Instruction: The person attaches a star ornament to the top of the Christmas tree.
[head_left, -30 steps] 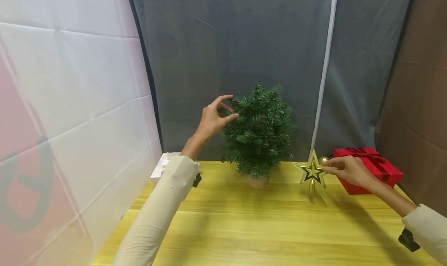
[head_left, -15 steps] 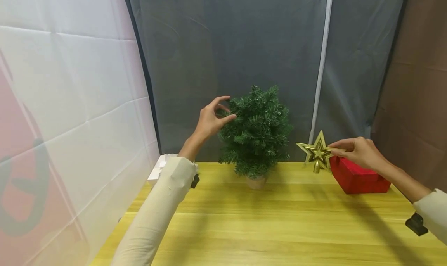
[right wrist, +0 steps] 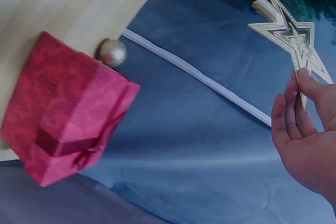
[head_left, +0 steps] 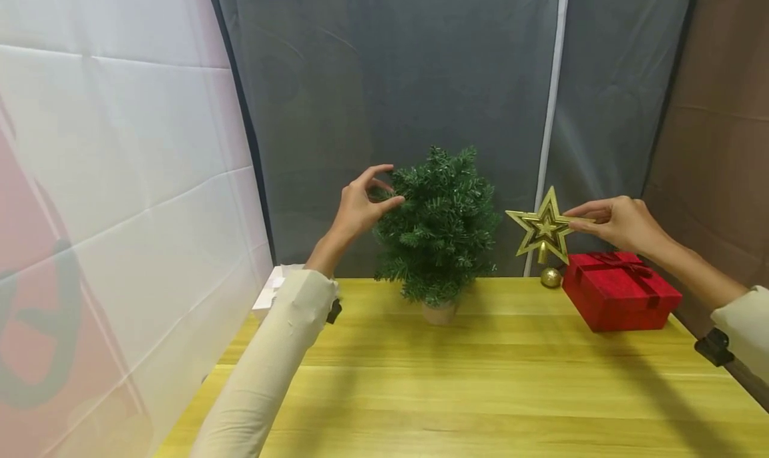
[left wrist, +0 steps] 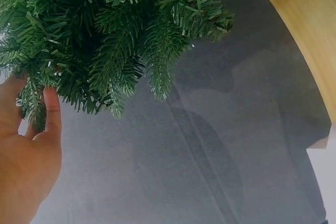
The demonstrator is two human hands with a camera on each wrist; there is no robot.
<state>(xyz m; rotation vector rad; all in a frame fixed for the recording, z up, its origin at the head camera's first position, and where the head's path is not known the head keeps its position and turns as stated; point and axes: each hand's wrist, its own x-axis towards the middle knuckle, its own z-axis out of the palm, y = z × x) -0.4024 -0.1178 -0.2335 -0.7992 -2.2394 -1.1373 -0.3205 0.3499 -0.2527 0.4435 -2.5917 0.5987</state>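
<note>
We have the gold star (head_left: 545, 228) up off the table (head_left: 456, 391), right hand (head_left: 631, 224) pinching it beside the tree (head_left: 443, 225), not on it. Left hand (head_left: 358, 205) curls round a sprig (left wrist: 33, 100). Gold ball (head_left: 551, 278) untouched.

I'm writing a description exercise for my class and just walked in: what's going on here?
A person's right hand pinches a gold five-pointed star by one point, raised off the table and apart from a bushy green artificial tree. Their left hand curls round a sprig on the tree's left side. The tree stands upright on a yellow wood-grained table; to its right are a ribboned red box and a gold ball.
</note>
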